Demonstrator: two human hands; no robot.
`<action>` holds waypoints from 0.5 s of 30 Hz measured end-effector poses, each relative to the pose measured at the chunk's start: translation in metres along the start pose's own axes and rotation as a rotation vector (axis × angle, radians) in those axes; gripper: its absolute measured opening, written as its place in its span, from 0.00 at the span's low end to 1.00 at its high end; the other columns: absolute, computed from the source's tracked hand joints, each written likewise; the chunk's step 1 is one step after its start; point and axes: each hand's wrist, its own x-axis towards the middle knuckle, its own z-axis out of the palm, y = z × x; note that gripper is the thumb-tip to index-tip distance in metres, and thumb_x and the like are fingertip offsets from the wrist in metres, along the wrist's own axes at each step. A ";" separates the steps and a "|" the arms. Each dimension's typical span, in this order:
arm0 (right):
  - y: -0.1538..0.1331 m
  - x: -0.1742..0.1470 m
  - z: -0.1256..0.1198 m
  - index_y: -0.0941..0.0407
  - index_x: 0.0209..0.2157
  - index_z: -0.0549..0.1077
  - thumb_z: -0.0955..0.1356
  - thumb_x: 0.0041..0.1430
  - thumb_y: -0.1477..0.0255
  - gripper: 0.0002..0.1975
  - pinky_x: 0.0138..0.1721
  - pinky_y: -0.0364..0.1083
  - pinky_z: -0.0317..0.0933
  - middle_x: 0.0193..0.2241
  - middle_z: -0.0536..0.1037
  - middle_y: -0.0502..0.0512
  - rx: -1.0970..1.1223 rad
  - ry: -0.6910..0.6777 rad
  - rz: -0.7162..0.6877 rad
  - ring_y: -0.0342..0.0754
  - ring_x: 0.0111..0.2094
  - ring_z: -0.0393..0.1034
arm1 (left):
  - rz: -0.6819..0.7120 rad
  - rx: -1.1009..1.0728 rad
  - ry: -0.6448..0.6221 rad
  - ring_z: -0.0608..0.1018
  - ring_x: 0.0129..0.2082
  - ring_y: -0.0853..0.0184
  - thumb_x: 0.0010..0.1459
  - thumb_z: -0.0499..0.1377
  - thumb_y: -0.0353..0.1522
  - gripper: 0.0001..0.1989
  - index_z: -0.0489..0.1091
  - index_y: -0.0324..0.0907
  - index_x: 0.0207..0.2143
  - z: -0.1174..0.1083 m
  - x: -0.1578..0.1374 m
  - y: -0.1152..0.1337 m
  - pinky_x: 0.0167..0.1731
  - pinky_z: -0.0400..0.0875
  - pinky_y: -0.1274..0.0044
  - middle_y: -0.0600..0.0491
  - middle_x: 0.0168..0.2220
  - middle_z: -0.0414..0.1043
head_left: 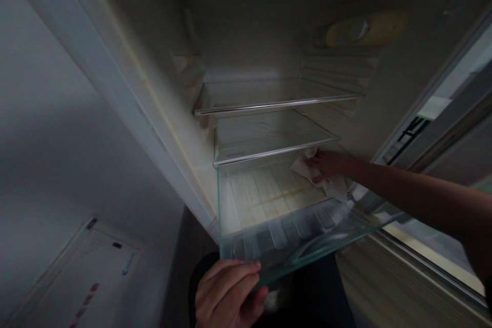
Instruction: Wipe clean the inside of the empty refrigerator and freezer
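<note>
My left hand (229, 289) grips the near left corner of a clear glass shelf (249, 248), fingers on top and thumb below. This shelf sticks out of the open refrigerator toward me, low in the cabinet. Over on its right side, my right hand (326, 164) presses a crumpled white cloth (333, 188), perhaps a paper wipe, onto the glass. The right fingers are slightly blurred and bent over the cloth. Brownish stains show in the pale refrigerator bottom (284, 195) seen through the glass.
Two more glass shelves, an upper one (277, 106) and a lower one (277, 154), sit above the pulled-out one. A yellowish control housing (367, 28) is on the right inner wall. The opened door (418, 277) stands at right. A white box (80, 277) is at lower left.
</note>
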 end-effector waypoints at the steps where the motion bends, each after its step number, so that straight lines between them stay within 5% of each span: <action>1: -0.004 -0.001 0.003 0.61 0.65 0.68 0.79 0.45 0.60 0.47 0.68 0.67 0.44 0.68 0.61 0.70 -0.003 -0.056 -0.044 0.73 0.68 0.54 | -0.001 -0.002 -0.006 0.82 0.30 0.72 0.66 0.59 0.31 0.08 0.76 0.39 0.34 0.000 0.000 0.000 0.33 0.80 0.79 0.53 0.30 0.82; 5: -0.042 0.015 0.020 0.53 0.71 0.60 0.76 0.51 0.54 0.49 0.70 0.68 0.32 0.74 0.46 0.62 0.011 -0.158 -0.341 0.73 0.73 0.36 | -0.002 -0.014 -0.012 0.83 0.31 0.72 0.65 0.59 0.30 0.07 0.76 0.38 0.34 0.000 -0.001 0.000 0.36 0.81 0.79 0.52 0.31 0.83; 10: -0.126 0.065 0.043 0.50 0.73 0.53 0.74 0.50 0.44 0.55 0.68 0.74 0.31 0.74 0.41 0.63 -0.046 -0.176 -0.665 0.78 0.73 0.29 | 0.004 -0.013 0.008 0.83 0.30 0.70 0.65 0.59 0.29 0.07 0.76 0.39 0.35 0.001 -0.003 0.000 0.35 0.80 0.79 0.51 0.31 0.82; 13: -0.186 0.091 0.055 0.52 0.74 0.52 0.71 0.53 0.41 0.55 0.65 0.78 0.33 0.74 0.41 0.68 -0.040 -0.077 -0.684 0.79 0.72 0.33 | 0.003 -0.003 0.018 0.83 0.30 0.69 0.65 0.59 0.30 0.07 0.76 0.39 0.35 0.001 0.000 -0.001 0.34 0.81 0.78 0.50 0.31 0.82; 15: -0.218 0.101 0.059 0.60 0.70 0.61 0.69 0.55 0.40 0.51 0.66 0.77 0.32 0.72 0.44 0.75 -0.079 -0.081 -0.668 0.78 0.72 0.34 | -0.001 0.007 0.032 0.83 0.30 0.70 0.65 0.60 0.30 0.06 0.76 0.39 0.35 0.001 0.002 -0.001 0.34 0.81 0.78 0.51 0.31 0.82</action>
